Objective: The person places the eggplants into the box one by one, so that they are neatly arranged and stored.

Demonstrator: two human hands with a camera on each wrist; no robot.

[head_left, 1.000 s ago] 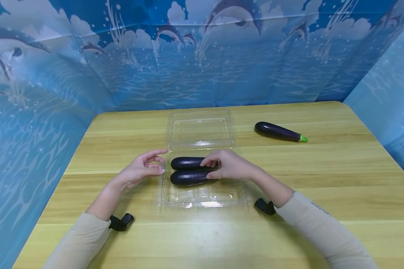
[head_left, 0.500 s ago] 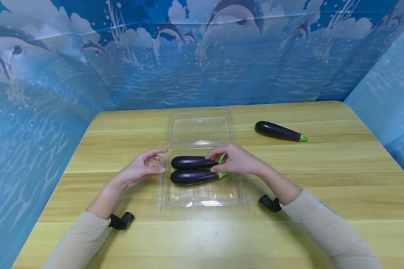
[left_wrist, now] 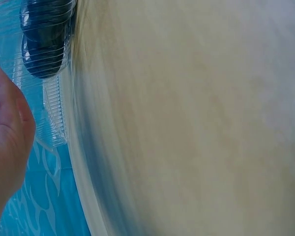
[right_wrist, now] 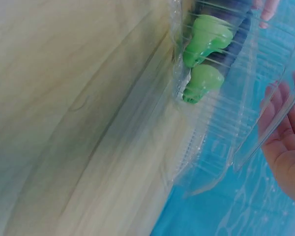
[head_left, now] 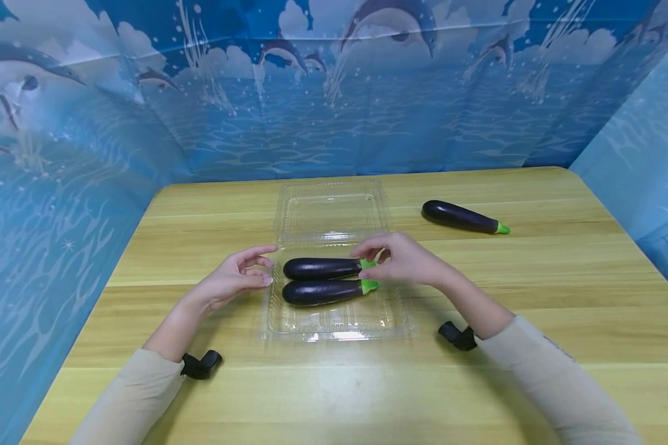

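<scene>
A clear plastic clamshell box (head_left: 300, 321) stands with its lid (head_left: 334, 210) folded back. Inside lie two dark eggplants side by side, the far one (head_left: 320, 268) and the near one (head_left: 321, 293), green stems to the right. My left hand (head_left: 228, 283) is at the box's left rim, fingers loosely bent; whether it touches the rim I cannot tell. Just above the stem ends is my right hand (head_left: 403, 259), fingers loosely bent and holding nothing. The right wrist view shows both green stems (right_wrist: 204, 83) through the ribbed box wall, with the right hand (right_wrist: 287, 142) apart from them.
A third eggplant (head_left: 459, 217) lies on the wooden table (head_left: 334, 395) at the back right, stem pointing right. Blue dolphin-print cloth (head_left: 334, 123) hangs behind the table and at its sides. Each wrist carries a black camera mount.
My right hand has let go of the eggplants and drawn right and slightly up, uncovering their green stems. The left hand stays at the box's left rim.
</scene>
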